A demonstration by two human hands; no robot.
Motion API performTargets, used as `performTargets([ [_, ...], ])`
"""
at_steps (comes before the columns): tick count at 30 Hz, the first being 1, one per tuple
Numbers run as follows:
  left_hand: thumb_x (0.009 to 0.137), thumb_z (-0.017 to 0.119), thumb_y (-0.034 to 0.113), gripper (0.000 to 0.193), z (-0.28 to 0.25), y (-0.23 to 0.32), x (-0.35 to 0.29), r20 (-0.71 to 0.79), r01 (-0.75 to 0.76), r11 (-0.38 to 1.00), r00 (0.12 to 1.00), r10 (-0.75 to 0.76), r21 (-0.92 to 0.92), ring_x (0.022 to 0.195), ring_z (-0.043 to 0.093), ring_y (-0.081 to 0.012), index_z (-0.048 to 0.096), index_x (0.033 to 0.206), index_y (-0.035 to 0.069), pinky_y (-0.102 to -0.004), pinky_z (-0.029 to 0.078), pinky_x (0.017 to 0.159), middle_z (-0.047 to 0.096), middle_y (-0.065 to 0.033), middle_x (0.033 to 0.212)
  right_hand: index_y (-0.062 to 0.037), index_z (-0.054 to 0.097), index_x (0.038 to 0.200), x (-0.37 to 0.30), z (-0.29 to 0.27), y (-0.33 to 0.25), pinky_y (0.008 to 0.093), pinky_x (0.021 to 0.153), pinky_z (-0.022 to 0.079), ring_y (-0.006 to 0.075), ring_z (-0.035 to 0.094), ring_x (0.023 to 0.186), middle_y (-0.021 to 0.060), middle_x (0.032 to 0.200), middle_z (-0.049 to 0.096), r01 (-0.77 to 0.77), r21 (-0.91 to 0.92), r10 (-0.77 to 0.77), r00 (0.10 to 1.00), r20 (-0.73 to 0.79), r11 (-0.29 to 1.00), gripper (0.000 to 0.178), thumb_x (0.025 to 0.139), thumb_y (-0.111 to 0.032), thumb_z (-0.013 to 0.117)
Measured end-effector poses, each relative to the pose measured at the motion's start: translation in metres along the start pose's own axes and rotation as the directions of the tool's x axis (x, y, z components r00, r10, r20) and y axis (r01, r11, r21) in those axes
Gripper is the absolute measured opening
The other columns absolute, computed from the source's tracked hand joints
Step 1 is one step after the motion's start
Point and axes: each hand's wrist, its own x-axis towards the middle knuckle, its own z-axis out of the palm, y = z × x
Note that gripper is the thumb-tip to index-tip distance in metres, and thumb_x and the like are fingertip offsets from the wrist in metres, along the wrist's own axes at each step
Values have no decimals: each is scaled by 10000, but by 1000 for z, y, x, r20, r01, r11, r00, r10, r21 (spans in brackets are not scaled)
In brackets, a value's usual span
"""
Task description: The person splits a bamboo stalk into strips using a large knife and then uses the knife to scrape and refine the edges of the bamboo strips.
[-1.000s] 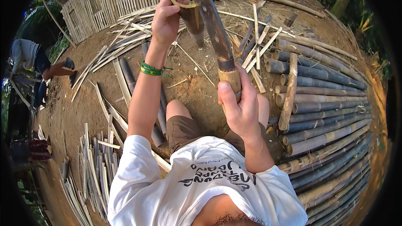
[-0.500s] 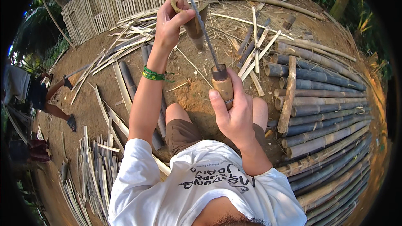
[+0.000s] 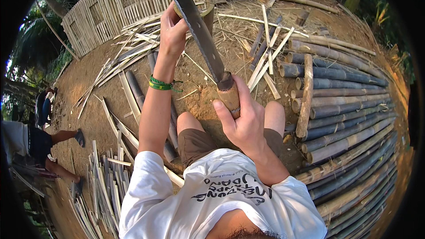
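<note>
My right hand (image 3: 241, 121) is closed round the wooden handle (image 3: 228, 98) of a machete (image 3: 201, 33). Its long dark blade points up and left, broad side showing, with pale round spots along it and a rough edge. Beyond the blade, my left hand (image 3: 173, 33) grips the rim of a brown, hollow bamboo tube (image 3: 207, 17). Most of the tube is hidden behind the blade, and so are some of the left fingers. A green band (image 3: 159, 83) circles my left wrist. I cannot tell whether blade and tube touch.
Dark bamboo poles (image 3: 345, 110) lie stacked at the right, a short pole (image 3: 304, 97) across them. Split strips (image 3: 104, 181) are heaped at the lower left, more (image 3: 141, 40) further off. A slatted bamboo panel (image 3: 133, 0) stands behind. At the left edge another person (image 3: 40, 146) stands.
My right hand has turned the machete from edge-on to its broad side, tilting it further left. The blade now covers much of the bamboo tube. The person at the left has shifted.
</note>
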Motion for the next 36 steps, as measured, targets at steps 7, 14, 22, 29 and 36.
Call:
performTargets([
  [7,875,662,119,270,8,4,-2,-16,23,1000,1000,-23,-1,800,623,-95,614,1108,-9,-255,533,709,652,-32,920,69,545,1338,-1,-5,-1,422,645,570,371,729,769,227,938,719,22,-19,-23,1000,-17,1000,576,931,-290,736],
  [14,877,662,106,288,5,0,-3,-10,22,1000,1000,-22,0,807,634,-91,620,1134,-16,-250,542,712,666,-34,937,64,540,1344,-3,-9,-8,426,663,572,379,732,798,232,953,720,-26,12,26,1000,9,1000,572,929,-276,738],
  [22,863,682,124,318,6,3,-4,-16,37,999,999,-37,15,809,630,-89,619,1145,-11,-251,538,712,659,-28,932,53,540,1345,-4,-10,-11,426,674,567,385,731,810,229,957,720,-60,30,59,998,18,998,560,933,-272,735],
  [29,839,686,151,217,5,3,0,4,18,999,1000,-19,42,775,521,-88,504,924,67,-253,448,713,546,11,856,45,535,1337,-3,-15,-16,430,659,554,382,727,779,226,912,710,-169,114,159,983,90,979,522,967,-284,698],
  [36,825,610,207,213,-2,1,5,64,-27,996,997,32,-79,860,416,-130,463,898,72,-290,333,813,471,-20,892,47,520,1344,5,-23,-19,350,575,517,227,688,629,137,790,689,-303,302,264,950,164,904,474,1006,-261,648],
])
